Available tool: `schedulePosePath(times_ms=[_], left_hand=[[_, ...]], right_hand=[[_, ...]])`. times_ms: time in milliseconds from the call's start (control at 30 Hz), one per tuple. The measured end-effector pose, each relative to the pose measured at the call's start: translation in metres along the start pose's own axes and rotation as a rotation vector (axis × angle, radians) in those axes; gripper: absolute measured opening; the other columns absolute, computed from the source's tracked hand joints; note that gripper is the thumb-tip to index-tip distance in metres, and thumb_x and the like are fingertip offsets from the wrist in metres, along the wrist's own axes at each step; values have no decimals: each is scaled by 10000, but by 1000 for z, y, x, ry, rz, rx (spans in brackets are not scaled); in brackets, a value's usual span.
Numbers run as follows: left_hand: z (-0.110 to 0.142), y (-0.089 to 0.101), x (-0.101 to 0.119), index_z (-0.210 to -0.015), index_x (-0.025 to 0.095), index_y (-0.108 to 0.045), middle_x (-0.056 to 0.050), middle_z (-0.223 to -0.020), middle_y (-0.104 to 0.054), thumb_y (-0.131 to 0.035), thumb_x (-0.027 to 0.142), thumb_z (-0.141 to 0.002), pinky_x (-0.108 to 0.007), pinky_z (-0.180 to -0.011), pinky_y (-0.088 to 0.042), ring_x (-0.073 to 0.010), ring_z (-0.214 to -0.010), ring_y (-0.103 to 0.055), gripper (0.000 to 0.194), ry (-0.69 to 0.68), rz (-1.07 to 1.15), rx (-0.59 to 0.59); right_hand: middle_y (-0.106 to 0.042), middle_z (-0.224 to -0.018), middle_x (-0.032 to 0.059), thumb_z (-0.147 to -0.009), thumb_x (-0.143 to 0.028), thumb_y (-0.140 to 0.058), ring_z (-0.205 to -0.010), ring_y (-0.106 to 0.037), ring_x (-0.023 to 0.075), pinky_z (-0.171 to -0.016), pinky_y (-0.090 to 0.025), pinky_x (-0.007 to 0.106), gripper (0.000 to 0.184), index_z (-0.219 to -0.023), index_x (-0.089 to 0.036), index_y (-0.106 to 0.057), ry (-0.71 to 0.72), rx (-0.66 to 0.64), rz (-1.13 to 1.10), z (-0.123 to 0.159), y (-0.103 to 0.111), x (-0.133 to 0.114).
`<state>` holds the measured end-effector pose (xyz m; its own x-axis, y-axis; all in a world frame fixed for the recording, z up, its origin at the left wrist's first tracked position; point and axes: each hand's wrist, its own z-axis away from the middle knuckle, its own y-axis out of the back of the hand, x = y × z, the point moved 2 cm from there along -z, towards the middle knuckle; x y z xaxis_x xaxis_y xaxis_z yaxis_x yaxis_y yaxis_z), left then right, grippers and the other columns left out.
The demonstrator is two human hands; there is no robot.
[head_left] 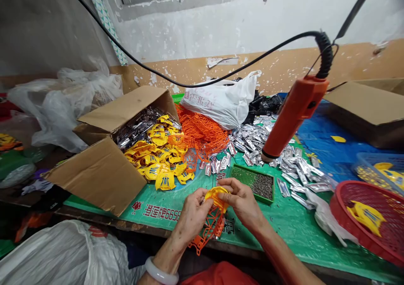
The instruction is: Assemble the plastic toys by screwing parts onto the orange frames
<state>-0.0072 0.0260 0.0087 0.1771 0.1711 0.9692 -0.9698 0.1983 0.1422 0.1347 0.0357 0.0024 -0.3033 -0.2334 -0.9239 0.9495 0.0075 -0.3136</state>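
Note:
Between both hands, close to the table's front edge, is a curved yellow plastic piece [216, 195] with an orange lattice frame [208, 228] hanging beneath it. My left hand [194, 213] pinches the yellow piece at its left side. The fingers of my right hand [241, 201] close on its right side and top. Behind them lies a green tray [235, 173] with many small dark screws [262, 185] heaped in its right part. An orange electric screwdriver [292, 117] hangs by its cable above the table, to the right of the hands.
An open cardboard box [104, 171] spills yellow pieces [164, 175] printed "10" at left. Orange frames [202, 133] pile up under a white bag [221, 102]. Silvery parts [249, 140] spread across the back and right. A red basket [344, 201] and another box [369, 108] stand at right.

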Motion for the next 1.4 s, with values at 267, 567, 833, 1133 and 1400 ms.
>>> schedulePosePath(times_ms=[267,567,833,1133,1400], left_hand=[[1,5,9,-817,151,-543,33,-696,-574,-632,262,-689,-227,-606,-375,-109,-638,-517,191,182,170,-211],[-1,-2,-5,-736,164,-524,48,-621,-539,-604,246,-666,-222,-540,-341,-104,-561,-483,134,126,187,-93],[-8,-2,-5,-796,161,-530,-1,-685,-601,-534,244,-759,-278,-592,-452,-152,-619,-575,91,46,19,-80],[34,-16,20,-1038,142,-591,-108,-1031,-658,-571,149,-825,-398,-878,-481,-246,-972,-571,213,-809,-911,431],[13,-43,-3,-1140,42,-569,-182,-1127,-657,-565,74,-803,-468,-853,-478,-303,-1000,-597,338,-651,-1354,645]], right_hand=[[-686,-646,-11,-531,-208,-736,-551,-582,131,-546,-408,262,295,-798,-156,-621,-39,-17,11,-1,2,0],[-693,-678,-5,-549,-204,-710,-581,-591,143,-569,-418,278,277,-809,-165,-624,-42,-41,50,1,-1,0],[-670,-629,-18,-540,-200,-713,-538,-564,131,-528,-414,261,274,-801,-162,-636,-13,2,75,-3,-3,-3],[-720,-725,27,-541,-244,-735,-647,-642,188,-614,-495,310,315,-830,-170,-636,87,201,58,-10,2,-9],[-702,-734,19,-560,-300,-719,-650,-635,181,-630,-513,315,395,-914,-159,-614,202,402,7,-17,-16,-4]])
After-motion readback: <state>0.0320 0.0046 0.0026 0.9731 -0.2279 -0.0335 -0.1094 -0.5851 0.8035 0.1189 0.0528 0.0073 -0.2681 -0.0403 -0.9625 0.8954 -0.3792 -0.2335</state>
